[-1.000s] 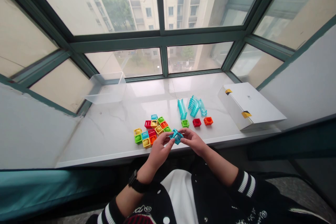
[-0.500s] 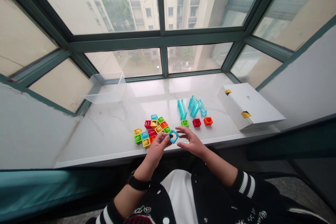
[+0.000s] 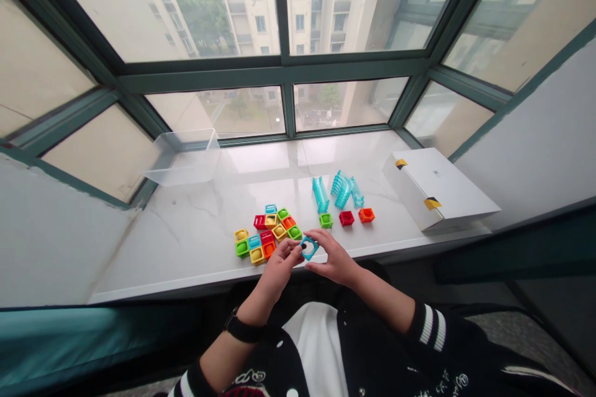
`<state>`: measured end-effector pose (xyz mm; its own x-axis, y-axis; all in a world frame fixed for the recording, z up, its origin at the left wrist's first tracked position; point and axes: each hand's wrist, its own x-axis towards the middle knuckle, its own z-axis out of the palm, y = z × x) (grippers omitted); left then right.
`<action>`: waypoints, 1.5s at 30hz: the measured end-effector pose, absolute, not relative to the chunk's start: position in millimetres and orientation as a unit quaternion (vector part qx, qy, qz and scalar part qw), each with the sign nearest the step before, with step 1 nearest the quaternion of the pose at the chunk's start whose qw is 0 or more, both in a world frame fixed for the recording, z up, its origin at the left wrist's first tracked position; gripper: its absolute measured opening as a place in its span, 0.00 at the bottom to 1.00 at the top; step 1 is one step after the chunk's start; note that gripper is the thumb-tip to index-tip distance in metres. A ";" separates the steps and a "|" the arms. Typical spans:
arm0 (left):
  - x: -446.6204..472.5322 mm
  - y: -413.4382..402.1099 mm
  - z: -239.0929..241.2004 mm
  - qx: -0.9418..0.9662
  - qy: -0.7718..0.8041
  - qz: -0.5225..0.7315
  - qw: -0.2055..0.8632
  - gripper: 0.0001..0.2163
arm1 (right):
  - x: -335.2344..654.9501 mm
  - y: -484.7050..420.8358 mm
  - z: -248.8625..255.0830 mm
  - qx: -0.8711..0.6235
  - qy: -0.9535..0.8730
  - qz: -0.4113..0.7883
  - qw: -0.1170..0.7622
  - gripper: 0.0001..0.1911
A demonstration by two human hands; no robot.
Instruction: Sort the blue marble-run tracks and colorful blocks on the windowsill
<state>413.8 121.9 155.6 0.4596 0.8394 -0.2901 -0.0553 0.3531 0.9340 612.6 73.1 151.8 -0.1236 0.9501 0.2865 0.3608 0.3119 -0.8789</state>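
Observation:
My left hand (image 3: pixel 280 268) pinches a small blue toy block (image 3: pixel 315 253) by its left side, just above the sill's front edge. A round opening runs through the block, with a dark spot at its left. My right hand (image 3: pixel 336 260) curves around the block's right side, thumb and fingers apart; whether a fingertip touches it I cannot tell. Just behind my left hand lies a cluster of coloured blocks (image 3: pixel 266 237), red, yellow, green, orange and blue. Beyond my right hand sit a green block (image 3: pixel 326 220), a red block (image 3: pixel 346 218) and an orange block (image 3: pixel 366 215) in a row.
Clear turquoise track pieces (image 3: pixel 342 189) lie behind the row of single blocks. A transparent plastic bin (image 3: pixel 186 164) stands at the back left of the marble sill (image 3: pixel 186 248). On the right is a white box (image 3: pixel 447 189) with yellow-black tabs. Window frames enclose the sill.
My right hand has moved left and closer around the blue block. My left hand keeps its pinch, and the block is turned slightly. The whole view has shifted a little.

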 end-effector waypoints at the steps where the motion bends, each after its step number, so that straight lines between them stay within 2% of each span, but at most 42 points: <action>1: 413.8 122.1 155.1 0.475 0.414 0.311 0.711 0.21 | 613.4 73.0 151.1 -0.487 -0.675 0.327 0.447 0.38; 9: 407.4 130.1 156.4 0.476 0.416 0.260 0.730 0.29 | 632.0 70.3 140.8 -0.540 -0.625 0.345 0.446 0.32; 18: 367.2 144.8 142.8 0.447 0.484 0.307 0.686 0.30 | 715.8 51.1 104.4 -0.689 -0.531 0.263 0.416 0.33; 23: 345.2 147.1 139.6 0.425 0.507 0.319 0.678 0.30 | 742.4 45.8 70.1 -0.747 -0.502 0.234 0.367 0.31; 30: 343.5 144.7 134.5 0.412 0.510 0.329 0.680 0.30 | 744.1 52.3 39.1 -0.768 -0.495 0.228 0.336 0.29; 45: 342.7 140.6 132.5 0.408 0.521 0.329 0.673 0.30 | 746.1 54.7 34.5 -0.775 -0.505 0.226 0.306 0.32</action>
<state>342.7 140.6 132.5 0.2401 0.8686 -0.4335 -0.0181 0.4505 0.8926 746.1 54.7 34.5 0.3881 0.9207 -0.0420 0.6442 -0.3036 -0.7020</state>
